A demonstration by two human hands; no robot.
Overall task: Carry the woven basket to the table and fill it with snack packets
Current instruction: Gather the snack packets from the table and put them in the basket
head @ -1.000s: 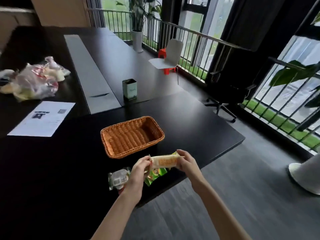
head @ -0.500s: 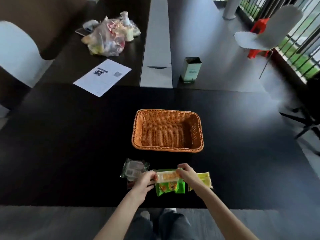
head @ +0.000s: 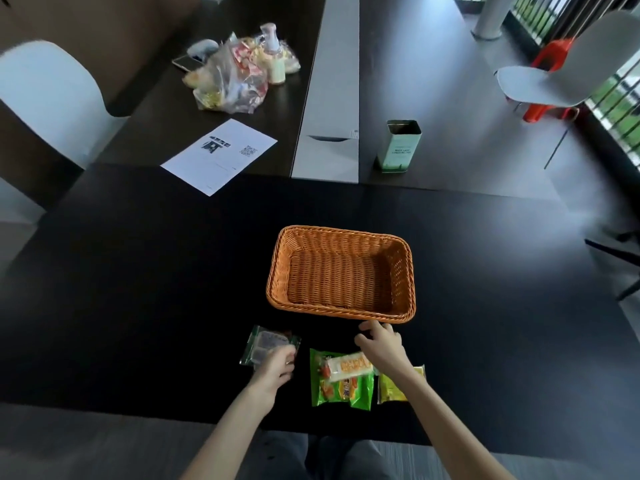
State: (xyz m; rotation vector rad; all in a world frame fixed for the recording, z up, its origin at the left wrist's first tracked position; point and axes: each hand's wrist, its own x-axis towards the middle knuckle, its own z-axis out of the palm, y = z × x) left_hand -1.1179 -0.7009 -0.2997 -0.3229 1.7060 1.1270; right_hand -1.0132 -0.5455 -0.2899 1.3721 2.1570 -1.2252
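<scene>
The left hand (head: 275, 370) lies curled over the near edge of a clear-wrapped dark packet (head: 268, 342), fingers bent onto it, apparently closing on it though a firm grip cannot be confirmed; the right hand (head: 382, 346) hovers half open just near of the woven basket (head: 341, 306), fingertips close to its near rim and holding nothing, likely to steady or shift the basket; below that wrist an orange-and-white bar packet (head: 349, 366) rests on top of a green packet (head: 341, 386), with a yellow packet (head: 394, 388) just right of them, partly under the forearm; the snacks sit clustered near the table (head: 138, 289) edge, within easy reach of the empty basket, which stands upright, open mouth up, its long axis running left to right; the bar packet lies roughly parallel to it, tilted slightly.
</scene>
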